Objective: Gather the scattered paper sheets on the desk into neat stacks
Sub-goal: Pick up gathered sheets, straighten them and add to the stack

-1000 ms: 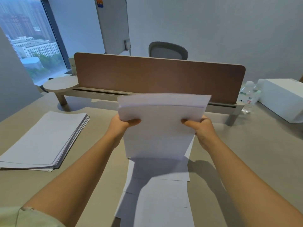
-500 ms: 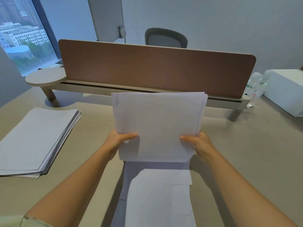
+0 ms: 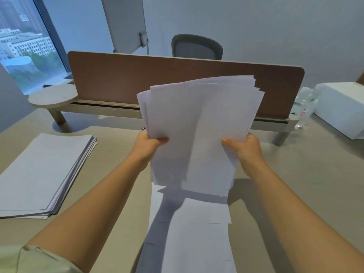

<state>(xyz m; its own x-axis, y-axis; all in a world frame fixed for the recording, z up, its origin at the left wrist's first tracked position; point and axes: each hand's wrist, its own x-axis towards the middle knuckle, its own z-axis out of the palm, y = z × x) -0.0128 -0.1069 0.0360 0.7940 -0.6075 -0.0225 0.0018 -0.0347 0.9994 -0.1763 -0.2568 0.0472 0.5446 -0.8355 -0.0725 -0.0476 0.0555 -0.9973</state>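
I hold a bundle of white paper sheets upright above the beige desk. My left hand grips its left edge and my right hand grips its right edge, thumbs on the near face. The sheets fan out unevenly at the top. Its lower edge hangs just above more loose sheets lying overlapped on the desk in front of me. A squared stack of paper lies on the desk to the left, apart from both hands.
A brown divider panel on a low shelf crosses the back of the desk, with a round shelf end at the left. A white box and plastic water bottles stand at the right. A grey chair is behind.
The bundle has gone from tilted forward to upright in both hands, and its top edges have fanned out. My hands grip lower on its sides than a second ago.
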